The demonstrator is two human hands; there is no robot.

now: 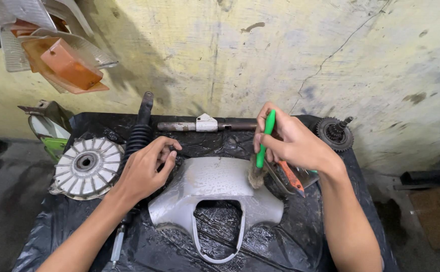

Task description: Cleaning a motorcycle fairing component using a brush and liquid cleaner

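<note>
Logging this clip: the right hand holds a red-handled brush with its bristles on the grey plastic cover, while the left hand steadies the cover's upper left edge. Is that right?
Not quite: the handle is green, not red. The head view shows the right hand holding a green-handled brush with its bristles on the grey plastic cover, while the left hand steadies the cover's upper left edge.

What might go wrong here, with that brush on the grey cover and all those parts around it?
1. The grey cover lies on a wet, wrinkled black sheet; steadied only at its edge by the left hand, it may slide under the brush.
2. The right hand works close to the orange-handled tool and could knock it.
3. The gear sits near the table's edge and might fall if bumped.
</note>
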